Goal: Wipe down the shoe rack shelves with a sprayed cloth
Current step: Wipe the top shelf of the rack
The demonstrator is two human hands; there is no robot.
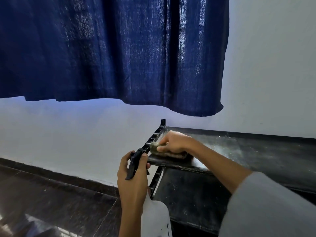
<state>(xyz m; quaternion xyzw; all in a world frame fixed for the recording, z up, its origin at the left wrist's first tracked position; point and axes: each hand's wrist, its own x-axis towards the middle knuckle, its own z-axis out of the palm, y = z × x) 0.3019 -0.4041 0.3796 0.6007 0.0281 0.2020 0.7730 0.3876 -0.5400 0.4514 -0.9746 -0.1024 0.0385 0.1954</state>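
The black shoe rack's top shelf [248, 151] runs from the centre to the right edge, dusty and streaked. My right hand [174, 142] grips a greenish-brown cloth [154, 147] and presses it on the shelf's left end, beside the ribbed black side frame [154, 135]. My left hand [132, 175] holds a spray bottle by its black trigger head [135, 161]; the whitish bottle body [155, 218] hangs below the hand. A lower shelf [191, 194] shows beneath the top one.
A dark blue curtain [111, 48] hangs over the upper view, its hem just above the rack's corner post [163, 120]. The white wall [77, 130] stands behind. Dark glossy floor tiles [51, 202] lie at the lower left.
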